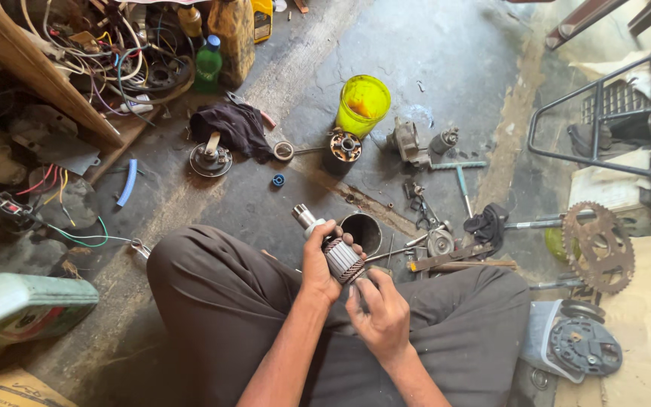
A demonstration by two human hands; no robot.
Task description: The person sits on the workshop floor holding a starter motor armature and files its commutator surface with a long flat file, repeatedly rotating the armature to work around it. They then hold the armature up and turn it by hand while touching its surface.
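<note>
I sit cross-legged on a concrete floor in dark trousers. My left hand (pixel 319 260) grips a motor armature (pixel 338 256), a slotted metal cylinder with a shiny shaft end (pixel 304 217) sticking up and to the left. My right hand (pixel 379 310) is closed at the armature's lower end, fingers pinched against it; whatever small thing it may hold is hidden. A dark cylindrical motor housing (pixel 362 231) stands on the floor just beyond my hands.
A yellow plastic cup (pixel 363 104), a stator part (pixel 344 148), a dark rag (pixel 233 126), a round flange part (pixel 210 159) and a green bottle (pixel 207 66) lie ahead. Loose tools (pixel 450 258), a sprocket (pixel 598 246), a round cover (pixel 585 346) at right. Tangled wires (pixel 114 53) at upper left.
</note>
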